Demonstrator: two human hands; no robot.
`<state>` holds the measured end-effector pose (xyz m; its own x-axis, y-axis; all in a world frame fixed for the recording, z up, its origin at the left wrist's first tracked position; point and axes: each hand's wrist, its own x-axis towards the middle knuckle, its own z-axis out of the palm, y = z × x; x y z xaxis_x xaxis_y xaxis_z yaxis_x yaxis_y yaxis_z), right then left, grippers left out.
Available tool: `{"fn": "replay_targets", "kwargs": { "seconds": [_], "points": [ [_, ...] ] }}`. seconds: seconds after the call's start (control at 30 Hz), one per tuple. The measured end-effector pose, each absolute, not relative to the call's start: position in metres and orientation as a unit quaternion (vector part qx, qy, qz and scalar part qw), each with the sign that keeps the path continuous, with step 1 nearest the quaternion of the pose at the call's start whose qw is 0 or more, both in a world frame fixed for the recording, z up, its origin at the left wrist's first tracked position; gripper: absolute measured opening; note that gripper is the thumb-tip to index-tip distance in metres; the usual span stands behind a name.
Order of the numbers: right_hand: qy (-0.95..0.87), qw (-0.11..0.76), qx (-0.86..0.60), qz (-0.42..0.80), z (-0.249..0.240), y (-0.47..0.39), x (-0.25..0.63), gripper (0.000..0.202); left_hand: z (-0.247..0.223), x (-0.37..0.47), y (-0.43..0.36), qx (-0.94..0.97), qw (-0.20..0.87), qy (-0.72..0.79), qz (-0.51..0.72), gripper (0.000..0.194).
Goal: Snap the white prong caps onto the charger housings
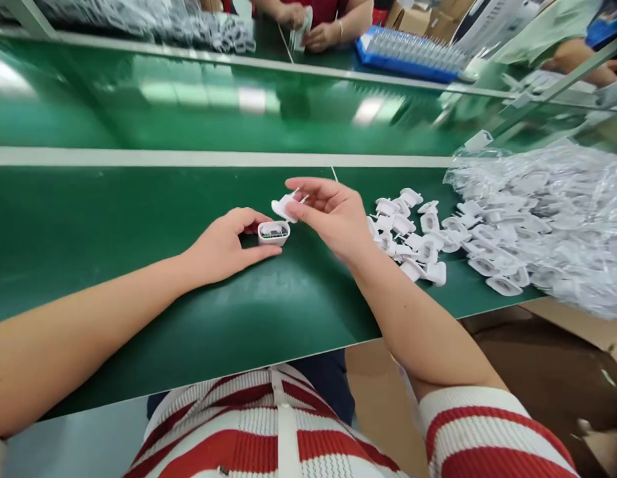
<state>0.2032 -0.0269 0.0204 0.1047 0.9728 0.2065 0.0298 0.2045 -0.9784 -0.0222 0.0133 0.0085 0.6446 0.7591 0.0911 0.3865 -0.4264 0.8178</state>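
Your left hand (228, 244) rests on the green bench mat (113, 226), thumb and fingers closed around the small open-topped white plastic charger housing (273, 233), which stands upright on the mat with its circuit board showing inside. Your right hand (333, 214) hovers just beside and above it, thumb and fingertips pinching the white plastic cap with 2 metal prongs (285, 206), tilted with the prongs pointing up and away.

To seat the cap well, I judge you should keep the housing pressed flat so it cannot tip, turn the cap until its outline matches the opening, and lower it squarely, not corner first. Press evenly on both sides of the prongs, never on the prongs themselves, since they could bend.

The loose heap of matching white pronged caps (412, 239) lies near your right wrist, and the clear plastic bag of more white parts (547, 219) sits beyond it. Another person's hands (308, 26) work across the bench.
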Motion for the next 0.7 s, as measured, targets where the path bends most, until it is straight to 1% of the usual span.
{"fn": "replay_targets", "kwargs": {
  "seconds": [0.03,0.07,0.2,0.37,0.47,0.53,0.6,0.7],
  "points": [
    [-0.537,0.573,-0.486,0.384,0.022,-0.029,0.202,0.046,0.009,-0.021,0.013,0.808,0.404,0.361,0.231,0.05],
    [-0.549,0.571,-0.496,0.356,0.023,-0.032,0.201,0.045,0.009,-0.02,0.012,0.805,0.405,0.367,0.231,0.045],
    [-0.612,0.523,-0.52,0.286,0.029,-0.045,0.195,0.036,0.011,-0.018,0.009,0.791,0.414,0.381,0.24,0.042],
    [-0.688,0.435,-0.525,0.25,0.027,-0.05,0.195,0.045,0.011,-0.018,0.008,0.78,0.423,0.386,0.252,0.031],
    [-0.719,0.402,-0.51,0.25,0.024,-0.049,0.197,0.048,0.01,-0.017,0.008,0.759,0.453,0.384,0.268,0.026],
    [-0.736,0.39,-0.5,0.238,0.024,-0.048,0.198,0.043,0.01,-0.017,0.008,0.742,0.477,0.383,0.274,0.025],
    [-0.745,0.385,-0.5,0.217,0.024,-0.049,0.198,0.034,0.011,-0.017,0.008,0.732,0.488,0.388,0.275,0.025],
    [-0.749,0.375,-0.508,0.2,0.025,-0.049,0.197,0.021,0.012,-0.017,0.007,0.74,0.475,0.392,0.27,0.026]
  ]
}}
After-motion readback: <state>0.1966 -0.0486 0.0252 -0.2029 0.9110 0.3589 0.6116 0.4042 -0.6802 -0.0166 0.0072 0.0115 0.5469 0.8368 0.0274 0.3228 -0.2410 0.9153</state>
